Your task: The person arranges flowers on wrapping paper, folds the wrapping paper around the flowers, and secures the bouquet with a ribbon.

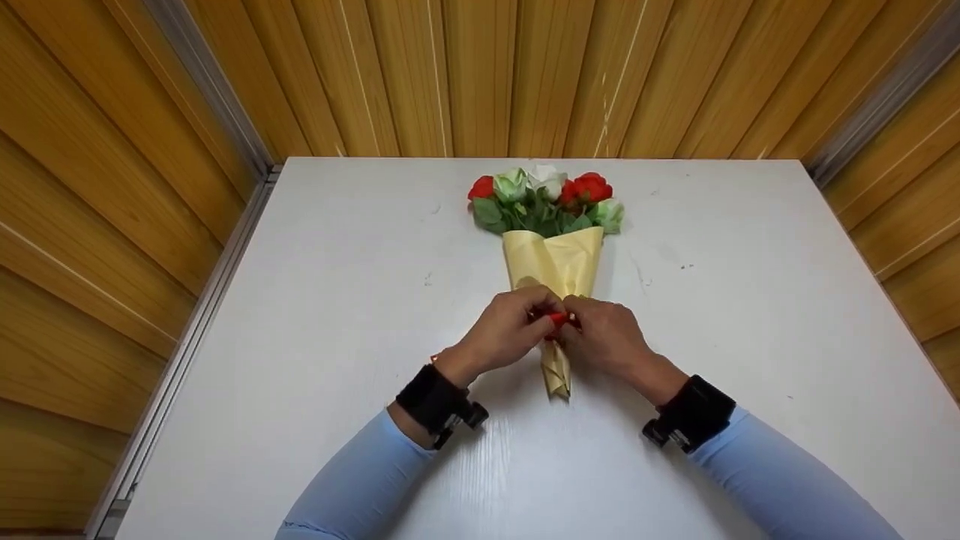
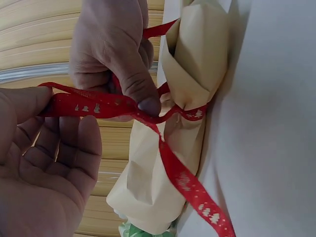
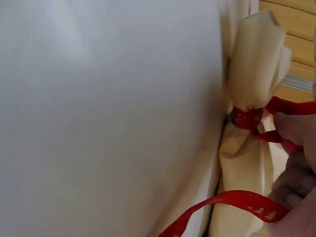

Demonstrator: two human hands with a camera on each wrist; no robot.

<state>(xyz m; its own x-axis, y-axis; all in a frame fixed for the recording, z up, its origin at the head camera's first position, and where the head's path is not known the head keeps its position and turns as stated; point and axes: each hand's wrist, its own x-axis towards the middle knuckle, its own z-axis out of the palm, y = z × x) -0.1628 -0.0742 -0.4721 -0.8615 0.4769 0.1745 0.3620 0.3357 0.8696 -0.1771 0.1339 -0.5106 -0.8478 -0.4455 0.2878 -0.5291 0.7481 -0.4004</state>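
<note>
A bouquet [image 1: 541, 210] of red, white and pale green roses lies on the table, wrapped in cream paper [image 1: 574, 259]. A red ribbon [image 1: 556, 321] with pale tree prints circles the narrow part of the wrap. My left hand [image 1: 511, 326] pinches a doubled length of the ribbon; in the left wrist view its other fingers [image 2: 59, 148] are loosely bent. Across from it, my right hand [image 1: 611, 337] pinches the ribbon close to its crossing, thumb on top. One ribbon tail [image 2: 192, 197] hangs beside the paper. In the right wrist view, my right hand [image 3: 298, 182] is partly cut off.
The white table [image 1: 360, 262] carries small dark marks. Wood-look panels [image 1: 480, 82] stand behind it and at both sides, with metal rails [image 1: 202, 285] along the left. Black bands with small cameras [image 1: 435, 405] sit on both wrists, above light blue sleeves.
</note>
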